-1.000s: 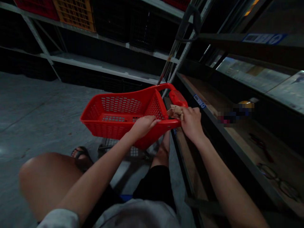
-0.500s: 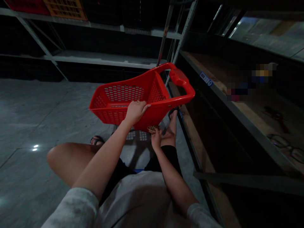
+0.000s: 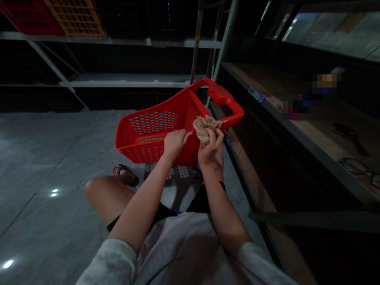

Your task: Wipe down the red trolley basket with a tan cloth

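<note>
In front of my knees stands a red plastic shopping cart (image 3: 154, 152), its basket full of small holes and its looped handle (image 3: 222, 95) toward the right. My left hand (image 3: 174, 144) grips the near top rim, fingers hooked over into the basket and thumb along the edge. Bunched in my right hand (image 3: 209, 150) is a crumpled beige cloth (image 3: 204, 127), held against the side of the cart close to the base of the handle.
Along the right runs a wooden shelf (image 3: 297, 130) with a dark metal edge; glasses (image 3: 353, 165) and a red item (image 3: 353, 138) lie on it. Behind the cart stands a metal rack (image 3: 127, 81) with a yellow crate (image 3: 74, 18) and a red crate (image 3: 32, 18).
My right hand has risen with the cloth from low on the cart's side to near the handle. My left hand stays on the rim. The view has shifted slightly.
</note>
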The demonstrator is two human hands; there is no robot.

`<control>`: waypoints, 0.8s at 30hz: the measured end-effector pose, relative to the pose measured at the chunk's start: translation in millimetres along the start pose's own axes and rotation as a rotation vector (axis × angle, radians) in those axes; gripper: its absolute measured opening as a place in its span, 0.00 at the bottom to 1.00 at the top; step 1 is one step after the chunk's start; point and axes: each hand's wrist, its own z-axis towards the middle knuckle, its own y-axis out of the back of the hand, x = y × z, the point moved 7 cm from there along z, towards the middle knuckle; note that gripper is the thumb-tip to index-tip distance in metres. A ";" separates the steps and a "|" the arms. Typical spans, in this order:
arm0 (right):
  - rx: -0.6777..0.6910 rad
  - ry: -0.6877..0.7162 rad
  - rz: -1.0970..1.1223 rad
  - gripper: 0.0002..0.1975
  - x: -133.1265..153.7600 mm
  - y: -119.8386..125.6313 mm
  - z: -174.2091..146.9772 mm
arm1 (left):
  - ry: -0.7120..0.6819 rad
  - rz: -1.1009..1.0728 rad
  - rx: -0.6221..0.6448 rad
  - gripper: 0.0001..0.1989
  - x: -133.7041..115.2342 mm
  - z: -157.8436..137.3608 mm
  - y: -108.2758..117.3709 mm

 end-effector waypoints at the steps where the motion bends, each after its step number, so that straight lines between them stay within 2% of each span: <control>1: 0.057 -0.013 0.008 0.27 -4.3 -16.9 -11.8 | -0.004 -0.001 0.000 0.29 -2.3 -0.8 -0.4; 4: 0.188 -0.073 0.065 0.26 -16.5 -63.4 -49.6 | -0.026 -0.002 -0.023 0.27 -9.5 -2.6 -0.3; 7: 0.203 -0.156 0.135 0.24 -23.2 -79.7 -68.8 | -0.050 -0.036 -0.039 0.26 -14.1 -3.5 1.3; 9: 0.155 -0.188 0.171 0.23 -22.6 -69.7 -63.2 | -0.096 -0.122 -0.028 0.23 -14.1 -4.7 4.4; 12: -0.021 -0.177 0.248 0.22 -16.4 -32.9 -34.9 | -0.197 -0.298 0.027 0.21 -2.2 -12.1 13.2; 15: -0.270 -0.169 0.448 0.20 -14.3 2.4 -8.6 | -0.150 -0.263 0.124 0.21 34.5 -27.1 18.2; 17: -0.428 -0.180 0.633 0.19 -16.6 12.1 -2.4 | -0.056 -0.152 0.180 0.21 65.0 -39.2 18.3; 19: -0.523 -0.174 0.780 0.19 -14.9 8.4 -4.8 | 0.023 -0.083 0.199 0.21 89.1 -49.7 17.8; 20: -0.528 -0.162 0.826 0.19 -10.6 2.0 -7.8 | 0.054 -0.066 0.193 0.21 97.3 -53.4 17.4; 22: -0.472 -0.141 0.877 0.20 4.8 -17.1 -17.4 | 0.100 -0.041 0.161 0.21 106.4 -57.0 15.4; 24: -0.361 -0.096 0.910 0.21 28.9 -40.6 -31.3 | 0.125 -0.024 0.113 0.21 108.1 -56.0 13.1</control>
